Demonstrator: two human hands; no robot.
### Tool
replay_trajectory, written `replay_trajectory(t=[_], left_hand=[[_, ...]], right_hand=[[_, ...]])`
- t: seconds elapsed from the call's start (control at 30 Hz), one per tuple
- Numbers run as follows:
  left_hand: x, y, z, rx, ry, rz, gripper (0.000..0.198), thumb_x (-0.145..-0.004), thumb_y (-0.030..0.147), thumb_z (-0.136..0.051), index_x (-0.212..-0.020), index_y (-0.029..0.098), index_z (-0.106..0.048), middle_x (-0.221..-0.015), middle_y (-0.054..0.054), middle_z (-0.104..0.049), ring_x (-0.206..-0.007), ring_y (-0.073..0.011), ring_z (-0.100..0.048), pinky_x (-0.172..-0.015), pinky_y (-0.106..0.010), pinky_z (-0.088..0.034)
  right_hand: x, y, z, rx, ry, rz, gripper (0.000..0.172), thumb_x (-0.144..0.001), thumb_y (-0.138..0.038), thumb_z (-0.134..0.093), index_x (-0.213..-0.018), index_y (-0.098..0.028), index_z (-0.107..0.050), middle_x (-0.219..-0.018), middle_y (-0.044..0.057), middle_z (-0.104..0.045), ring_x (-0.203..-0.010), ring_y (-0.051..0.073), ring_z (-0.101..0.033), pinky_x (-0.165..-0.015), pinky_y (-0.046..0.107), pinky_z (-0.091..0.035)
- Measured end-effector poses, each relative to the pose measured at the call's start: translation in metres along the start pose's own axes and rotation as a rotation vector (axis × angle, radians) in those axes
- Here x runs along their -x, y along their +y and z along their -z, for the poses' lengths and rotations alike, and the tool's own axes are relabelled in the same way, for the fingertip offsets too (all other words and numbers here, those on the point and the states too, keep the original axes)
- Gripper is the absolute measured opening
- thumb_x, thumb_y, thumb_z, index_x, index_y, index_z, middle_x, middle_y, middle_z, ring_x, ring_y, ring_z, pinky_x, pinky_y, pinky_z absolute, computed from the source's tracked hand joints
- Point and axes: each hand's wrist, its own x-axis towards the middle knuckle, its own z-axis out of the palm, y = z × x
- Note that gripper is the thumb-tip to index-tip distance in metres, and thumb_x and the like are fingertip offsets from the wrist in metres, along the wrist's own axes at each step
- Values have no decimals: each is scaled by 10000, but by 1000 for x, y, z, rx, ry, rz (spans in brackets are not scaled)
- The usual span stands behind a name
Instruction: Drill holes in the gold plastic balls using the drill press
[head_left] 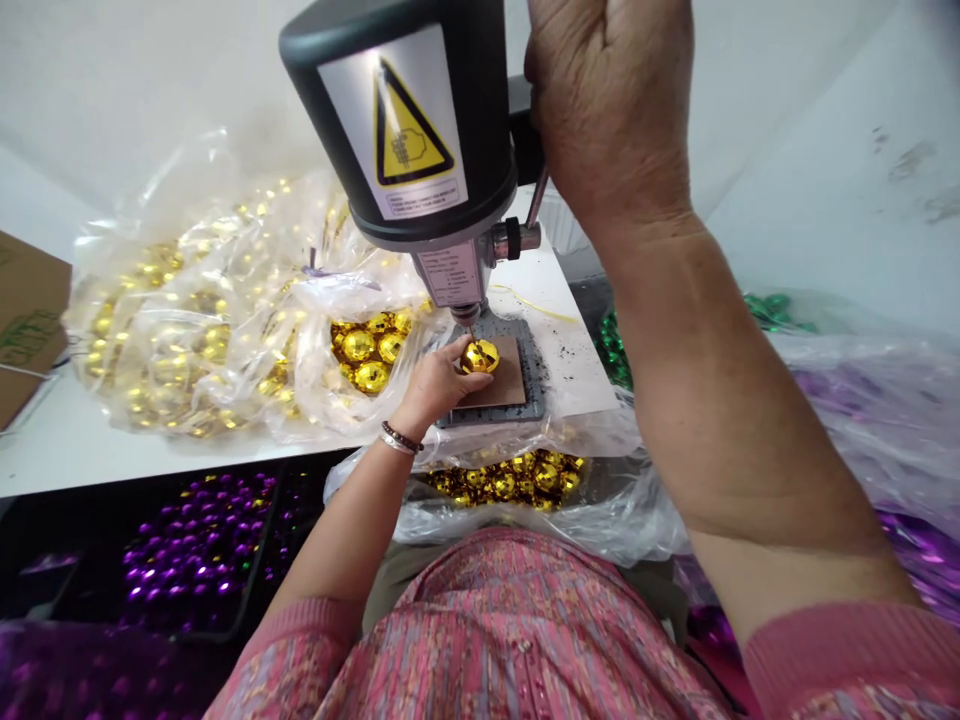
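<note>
My left hand pinches a shiny gold faceted ball between thumb and fingers. The ball rests on a brown square board on the grey base of a drill press. The thin drill bit comes down to the top of the ball; whether it is inside cannot be made out. The press's dark motor housing bears a yellow warning sticker. My right hand is raised beside the housing, near the lever; its fingers are cut off by the frame's top or hidden.
A clear plastic bag of gold balls lies open on the white table at left. Another bag of gold balls is below the table edge. Purple balls are lower left. Green and purple items lie right.
</note>
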Motion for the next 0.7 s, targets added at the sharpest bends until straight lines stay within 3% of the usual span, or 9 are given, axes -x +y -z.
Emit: replay_trajectory(t=[0.07, 0.17, 0.27, 0.33, 0.43, 0.7], left_hand=[[1, -2, -3, 58, 6, 11, 613, -690, 294, -843, -1280, 192, -709, -910, -55, -770, -908, -260, -711, -834, -342, -548], [4, -4, -8, 124, 49, -8, 587, -673, 279, -863, -1240, 207, -729, -920, -56, -774, -896, -264, -712, -829, -358, -556], [4, -6, -11, 129, 73, -40, 570, -679, 272, -862, -1230, 202, -734, -978, -67, -781, -934, -277, -713, -844, -377, -559], [4, -7, -11, 96, 46, -51, 589, -712, 277, -840, -1280, 195, -708, -1063, -71, -782, -966, -274, -713, -858, -372, -557], [4, -9, -11, 47, 9, -44, 668, -748, 294, -813, -1382, 181, -640, -1171, -82, -771, -1016, -267, -710, -895, -364, -546], [3, -15, -13, 77, -4, -59, 706, -758, 320, -800, -1423, 180, -608, -1225, -96, -758, -1010, -254, -709, -926, -377, -545]], right_hand=[[3, 1, 1, -11, -10, 15, 524, -999, -312, -200, -1262, -70, -582, -1100, 20, -720, -1214, 82, -675, -1071, 312, -470], [9, 6, 0, -76, 32, 95, 342, -1035, -289, -277, -1025, -118, -573, -943, 2, -696, -997, 61, -698, -1015, 260, -486], [24, 14, 3, -213, 83, 213, 258, -1036, -280, -355, -782, -234, -352, -688, -69, -518, -650, 42, -544, -839, 204, -485], [40, 20, 8, -294, 81, 306, 298, -1029, -301, -385, -759, -247, -271, -645, -76, -441, -586, 43, -461, -701, 200, -423], [67, 29, 17, -335, 34, 368, 318, -1024, -368, -407, -752, -226, -324, -641, -60, -468, -589, 42, -468, -625, 224, -350], [111, 51, 17, -312, 17, 323, 378, -989, -431, -497, -692, -205, -441, -607, -59, -479, -562, 42, -451, -564, 228, -371]])
